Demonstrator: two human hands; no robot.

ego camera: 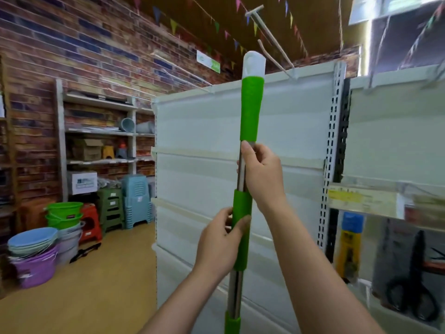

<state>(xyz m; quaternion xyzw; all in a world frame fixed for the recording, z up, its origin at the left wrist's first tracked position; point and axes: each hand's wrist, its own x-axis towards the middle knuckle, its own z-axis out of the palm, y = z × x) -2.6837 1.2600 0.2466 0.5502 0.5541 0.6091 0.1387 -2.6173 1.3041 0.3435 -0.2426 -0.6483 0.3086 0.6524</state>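
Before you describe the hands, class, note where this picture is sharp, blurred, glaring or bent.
Head view: the pole, left hand and right hand are sharp; the scissors at the right edge are smeared; the bright panel top right glares white; the wide lens bows the brick wall.

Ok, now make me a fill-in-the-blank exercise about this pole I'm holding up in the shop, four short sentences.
1. The left hand grips the pole on its middle sleeve, which is coloured ____.
2. The right hand grips the bare metal shaft ____ the left hand.
3. The cap on the pole's top end is ____.
4. The bottom tub of the floor stack at far left is ____.

Missing words: green; above; white; purple.
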